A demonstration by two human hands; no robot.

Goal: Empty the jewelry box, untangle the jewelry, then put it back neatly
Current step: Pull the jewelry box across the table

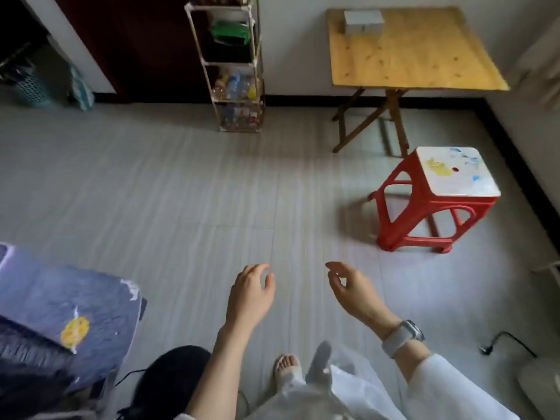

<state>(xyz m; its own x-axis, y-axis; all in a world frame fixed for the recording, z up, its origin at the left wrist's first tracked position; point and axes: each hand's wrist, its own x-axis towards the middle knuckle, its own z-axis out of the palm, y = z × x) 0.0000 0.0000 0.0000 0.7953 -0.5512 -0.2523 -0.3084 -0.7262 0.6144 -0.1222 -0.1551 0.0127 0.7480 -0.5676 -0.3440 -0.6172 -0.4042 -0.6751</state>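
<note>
Hovering low centre, left hand and right hand hang loosely curled, empty; grey rectangular box sits on wooden table, upper right.

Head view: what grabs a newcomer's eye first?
The red stool on the grey floor at right, below the wooden folding table by the wall, which carries a small pale box at its far corner. In the foreground both hands, left and right, hang empty with loosely curled fingers.
</note>
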